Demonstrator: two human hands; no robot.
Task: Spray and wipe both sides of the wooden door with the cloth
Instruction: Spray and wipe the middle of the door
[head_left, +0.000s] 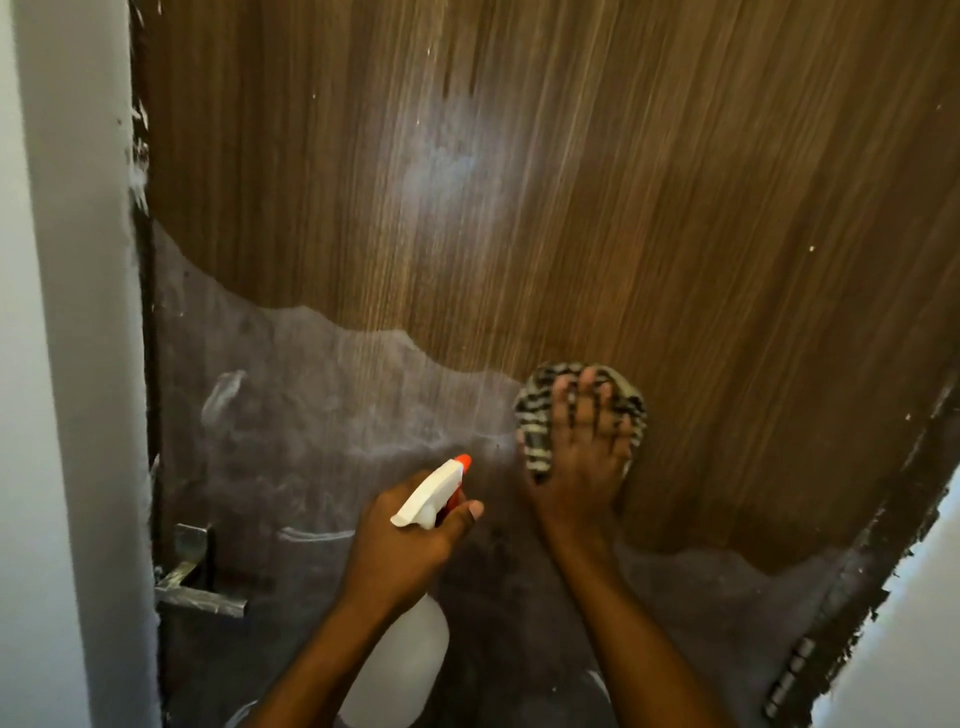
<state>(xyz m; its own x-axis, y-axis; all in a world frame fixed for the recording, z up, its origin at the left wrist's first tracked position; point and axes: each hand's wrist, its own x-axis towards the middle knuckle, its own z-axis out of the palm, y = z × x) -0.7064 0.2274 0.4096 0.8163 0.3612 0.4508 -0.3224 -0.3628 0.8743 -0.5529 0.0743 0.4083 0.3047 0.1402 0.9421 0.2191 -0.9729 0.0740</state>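
A tall white wall (78, 364) stands on the left, a bright white wall (914, 623) shows at the bottom right, and a rough strip of dark paint (878, 525) runs along that wall's edge.

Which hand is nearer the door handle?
Left. The left hand, gripping the spray bottle, is right of the door handle; the right hand presses the cloth farther right, higher up.

Dim, soft-focus wide-angle view, curved edges, perhaps lamp glare on the door (571, 182).
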